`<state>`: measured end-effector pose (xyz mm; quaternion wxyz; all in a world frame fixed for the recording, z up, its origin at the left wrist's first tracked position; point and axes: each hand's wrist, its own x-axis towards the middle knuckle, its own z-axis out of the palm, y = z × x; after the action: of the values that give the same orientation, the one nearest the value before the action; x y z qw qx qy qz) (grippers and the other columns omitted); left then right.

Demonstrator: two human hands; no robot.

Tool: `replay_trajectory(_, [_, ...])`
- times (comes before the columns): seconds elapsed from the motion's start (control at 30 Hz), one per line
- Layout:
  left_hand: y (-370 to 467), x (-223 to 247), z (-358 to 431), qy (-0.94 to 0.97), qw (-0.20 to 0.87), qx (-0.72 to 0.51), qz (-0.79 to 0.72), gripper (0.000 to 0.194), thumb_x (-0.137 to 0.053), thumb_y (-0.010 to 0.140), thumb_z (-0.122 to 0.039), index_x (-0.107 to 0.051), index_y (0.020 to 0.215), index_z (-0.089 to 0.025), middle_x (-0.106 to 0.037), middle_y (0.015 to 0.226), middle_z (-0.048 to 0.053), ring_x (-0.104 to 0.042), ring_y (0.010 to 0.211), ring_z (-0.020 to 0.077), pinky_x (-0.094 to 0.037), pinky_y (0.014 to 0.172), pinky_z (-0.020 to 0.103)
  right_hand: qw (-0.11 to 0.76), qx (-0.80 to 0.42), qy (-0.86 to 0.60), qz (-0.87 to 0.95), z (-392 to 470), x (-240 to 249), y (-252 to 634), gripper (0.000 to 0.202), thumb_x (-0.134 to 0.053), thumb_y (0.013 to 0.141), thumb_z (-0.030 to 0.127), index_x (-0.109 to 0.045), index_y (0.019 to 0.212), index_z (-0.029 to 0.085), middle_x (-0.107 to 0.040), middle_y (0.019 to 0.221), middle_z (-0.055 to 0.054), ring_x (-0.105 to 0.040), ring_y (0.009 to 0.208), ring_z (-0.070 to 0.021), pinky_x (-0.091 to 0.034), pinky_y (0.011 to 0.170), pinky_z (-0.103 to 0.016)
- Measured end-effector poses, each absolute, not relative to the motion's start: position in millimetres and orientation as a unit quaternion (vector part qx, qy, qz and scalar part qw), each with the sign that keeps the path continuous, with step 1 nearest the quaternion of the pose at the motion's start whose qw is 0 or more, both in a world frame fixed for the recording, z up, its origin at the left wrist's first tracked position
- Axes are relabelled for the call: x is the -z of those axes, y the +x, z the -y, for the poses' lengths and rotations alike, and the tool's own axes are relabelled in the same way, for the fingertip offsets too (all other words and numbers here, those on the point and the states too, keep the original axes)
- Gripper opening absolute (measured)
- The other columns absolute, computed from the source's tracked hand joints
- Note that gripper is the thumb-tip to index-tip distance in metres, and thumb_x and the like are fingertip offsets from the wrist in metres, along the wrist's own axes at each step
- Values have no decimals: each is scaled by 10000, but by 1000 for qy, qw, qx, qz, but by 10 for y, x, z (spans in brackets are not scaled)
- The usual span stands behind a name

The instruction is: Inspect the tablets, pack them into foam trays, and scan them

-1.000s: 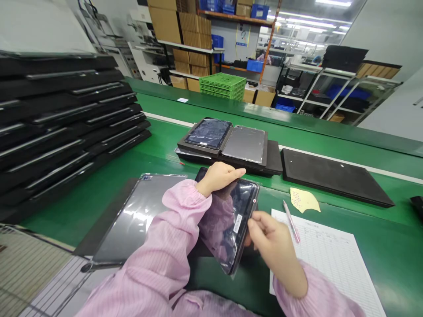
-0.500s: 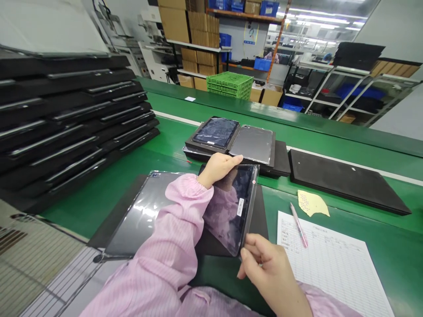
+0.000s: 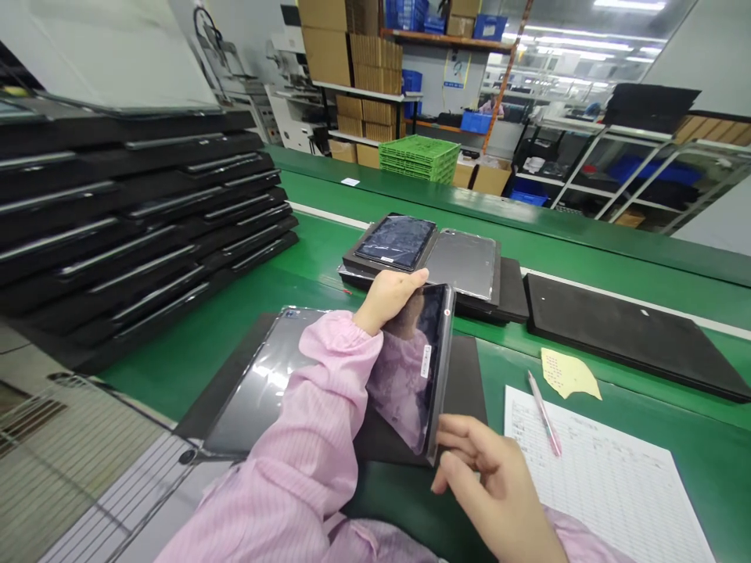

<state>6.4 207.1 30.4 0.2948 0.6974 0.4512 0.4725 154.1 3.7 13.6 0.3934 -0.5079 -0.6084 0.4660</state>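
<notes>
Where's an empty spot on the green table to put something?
Bare table shows between the black stack and dark mat. Another patch lies between the long slab and paper. It's crowded around the left hand, right hand and held tablet.

A dark, glossy-screened tablet (image 3: 404, 391) is held tilted above a black board (image 3: 469, 379), its upper edge gripped by the left hand (image 3: 392, 295) and its lower right corner met closely by the fingers of the right hand (image 3: 490, 477); a small white label (image 3: 425, 361) and a red-and-white dot (image 3: 447, 312) are seen near its right side, and pink reflections are shown across its screen. To its left, a grey tablet (image 3: 255, 399) is laid back up, its surface shiny and partly hidden by the pink sleeve (image 3: 317, 414).
</notes>
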Motion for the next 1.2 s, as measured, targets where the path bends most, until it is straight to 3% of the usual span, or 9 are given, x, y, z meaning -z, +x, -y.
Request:
replay_trajectory(0.17, [77, -299, -2064, 700, 300, -475, -441, 511, -414, 760, -539, -224, 436, -192, -219, 479, -40, -222, 474, 75, -190, 486, 268, 381, -391, -514, 661, -88, -229, 1523, 158, -469, 823, 261, -597, 830, 168, -601, 565, -3, -592, 496, -143, -490, 498, -227])
replay_trajectory(0.4, [45, -303, -2068, 694, 303, -475, -447, 513, -405, 759, -549, -221, 441, -191, -218, 481, -40, -214, 479, 75, -187, 487, 267, 359, -376, -518, 680, -54, -275, 1486, 160, -448, 819, 250, -590, 812, 177, -596, 546, 9, -586, 498, -137, -460, 491, -217])
replay_trajectory(0.6, [62, -293, -2055, 698, 300, -469, -452, 521, -405, 753, -561, -239, 429, -189, -226, 470, -39, -226, 475, 78, -189, 489, 270, 390, -346, -529, 670, -249, -308, 1515, 180, -454, 813, 266, -519, 662, 194, -544, 465, 26, -522, 417, -118, -394, 415, -205])
replay_trajectory(0.8, [58, -304, -2062, 696, 294, -467, -460, 513, -408, 754, -552, -246, 430, -189, -229, 476, -38, -229, 482, 82, -189, 493, 270, 394, -350, -542, 654, -334, -362, 1528, 163, -455, 803, 281, -565, 727, 189, -531, 467, 37, -500, 408, -108, -391, 410, -200])
replay_trajectory(0.97, [34, -304, -2060, 696, 294, -461, -466, 501, -377, 753, -565, -253, 440, -193, -240, 488, -36, -241, 493, 88, -208, 492, 263, 368, -358, -529, 676, -206, -291, 1498, 178, -415, 814, 257, -484, 661, 200, -544, 477, 26, -547, 451, -124, -383, 441, -210])
replay_trajectory(1.2, [171, -279, -1924, 733, 283, -418, -455, 518, -402, 749, -560, -246, 419, -193, -228, 459, -45, -229, 468, 84, -179, 479, 264, 426, -341, -562, 622, -537, -515, 1628, 222, -466, 807, 289, -553, 627, 191, -560, 455, 26, -501, 384, -106, -379, 406, -203])
